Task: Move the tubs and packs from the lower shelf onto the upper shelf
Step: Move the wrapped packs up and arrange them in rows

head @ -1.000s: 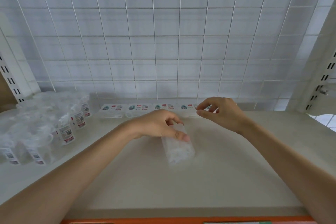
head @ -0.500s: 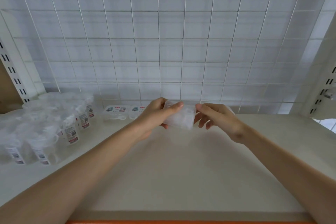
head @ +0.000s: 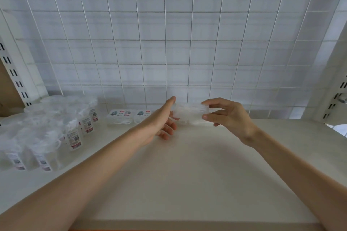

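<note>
Right grip (head: 225, 116) pinches the clear pack (head: 189, 114) at its right end, thumb over the top and fingers curled under. Left grip (head: 161, 120) is loose: its thumb lies against the pack's left end and its fingers hang relaxed below without closing on anything. The pack sits between the two grips, lifted just off the shelf (head: 187, 184), which I take to be the upper one, close in front of the wire grid (head: 169, 52) behind them.

Just left of the left grip, two labelled packs (head: 121, 116) lie flat in a row along the back edge; any further ones are hidden behind the left grip. Farther left stand the tubs (head: 75, 124), wrapped in clear film. A slotted upright (head: 15, 73) rises beyond them.

The step appears to be setting this pack down at the right end of that row. The main risk is the hold itself: one pinch at one end of a smooth, light plastic box, with the other end only steadied, so the free end may sag or the box may twist out as it goes down. Lowered too far left, it could ride up on a pack hidden behind the left grip or shove the row sideways. Pushed too far back, it may catch the grid and land askew. Easing it down level, with the left grip guiding its end, looks safest.
</note>
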